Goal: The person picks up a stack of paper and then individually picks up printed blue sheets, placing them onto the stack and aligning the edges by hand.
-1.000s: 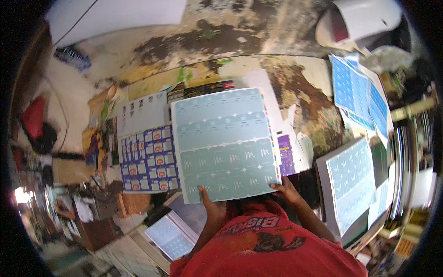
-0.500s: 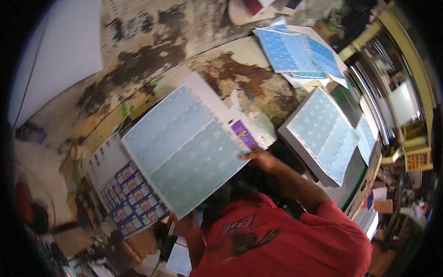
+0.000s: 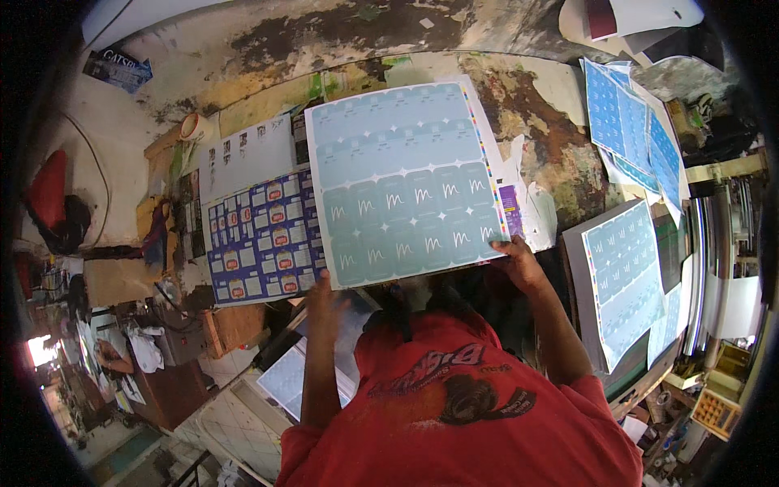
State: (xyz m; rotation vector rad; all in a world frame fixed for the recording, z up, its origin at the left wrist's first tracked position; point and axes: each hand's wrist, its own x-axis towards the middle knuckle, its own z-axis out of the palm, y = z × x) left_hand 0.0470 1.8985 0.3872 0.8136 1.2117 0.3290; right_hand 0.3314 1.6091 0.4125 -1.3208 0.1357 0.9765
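Observation:
A large printed sheet [image 3: 406, 183], pale blue in its far half and grey-green in its near half, lies in front of me; I cannot tell whether more sheets lie under it. My right hand [image 3: 519, 264] grips its near right corner, thumb on top. Beside the near left corner is my left hand [image 3: 324, 312], smeared by motion, with a fingertip close to the sheet's edge. A dark blue printed sheet [image 3: 260, 243] with red-and-white label shapes lies to the left, partly under the pale one. Part of a purple printed piece [image 3: 511, 209] shows beyond the right edge.
At right stands a thick stack of similar pale blue-green sheets [image 3: 625, 276]. Brighter blue sheets [image 3: 625, 118] lie farther back. A stained wall [image 3: 300, 45] runs behind. Near the left is a brown wooden block [image 3: 235, 325], with pale panels [image 3: 284, 377] lower down.
The pale sheet has turned from a slant to nearly straight in view. My right hand stays on its near right corner; my left hand is now blurred at the left corner. The view has also turned.

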